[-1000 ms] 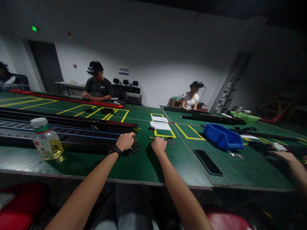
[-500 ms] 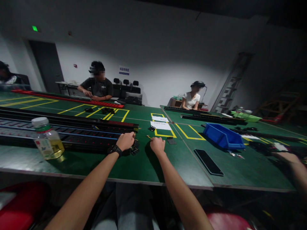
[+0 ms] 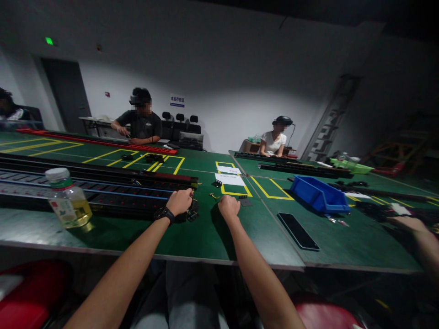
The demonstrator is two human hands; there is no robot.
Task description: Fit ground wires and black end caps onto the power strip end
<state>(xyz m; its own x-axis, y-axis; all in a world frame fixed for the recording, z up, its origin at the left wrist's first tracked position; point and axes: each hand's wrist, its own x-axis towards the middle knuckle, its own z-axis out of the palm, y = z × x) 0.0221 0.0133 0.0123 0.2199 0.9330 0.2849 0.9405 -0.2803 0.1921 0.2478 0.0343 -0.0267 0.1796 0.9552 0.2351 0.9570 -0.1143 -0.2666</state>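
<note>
My left hand (image 3: 180, 202), with a black watch on its wrist, is closed at the right end of a long black rail (image 3: 130, 208). Its fingertips hide whatever they grip. Small black parts (image 3: 192, 214) lie against the hand's right side. My right hand (image 3: 229, 208) is closed in a loose fist over the green table; anything inside it is hidden. Just left of it lies a short yellow wire (image 3: 215, 196), apart from the fingers. A flat black bracket (image 3: 245, 201) sits right of this hand, and a smaller black piece (image 3: 218, 183) lies farther back.
A drink bottle (image 3: 68, 201) stands at the left by the rails. To the right are a phone (image 3: 298, 231) and a blue bin (image 3: 318, 196). Another person's hand (image 3: 409, 224) works at the far right. Two people sit across the table (image 3: 260, 251).
My right hand has moved slightly right, away from the yellow wire, which now shows more fully on the table. My left hand stays at the rail end.
</note>
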